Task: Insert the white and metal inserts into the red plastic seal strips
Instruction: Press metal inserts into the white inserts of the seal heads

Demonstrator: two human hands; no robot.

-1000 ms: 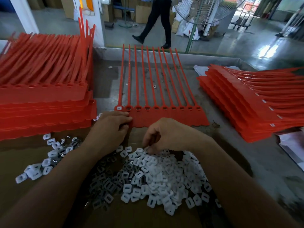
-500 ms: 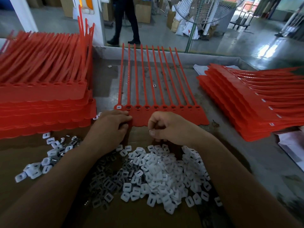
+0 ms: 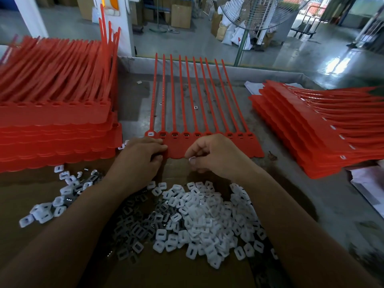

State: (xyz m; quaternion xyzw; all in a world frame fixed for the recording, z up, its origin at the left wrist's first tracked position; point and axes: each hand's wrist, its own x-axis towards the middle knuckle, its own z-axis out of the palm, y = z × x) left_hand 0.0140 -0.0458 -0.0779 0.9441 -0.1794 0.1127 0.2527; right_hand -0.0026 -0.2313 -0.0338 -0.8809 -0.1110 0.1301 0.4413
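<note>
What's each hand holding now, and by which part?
Left hand grips the red seal strip sheet at its near flat edge, toward the left end. Right hand pinches what looks like one white insert between thumb and forefinger; mostly hidden.

bare left hand (image 3: 137, 161), bare right hand (image 3: 216, 156), both forearms uncovered

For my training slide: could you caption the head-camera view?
Left hand grips the joined red seal strips while the right hand pinches a white insert near the insert pile.
</note>
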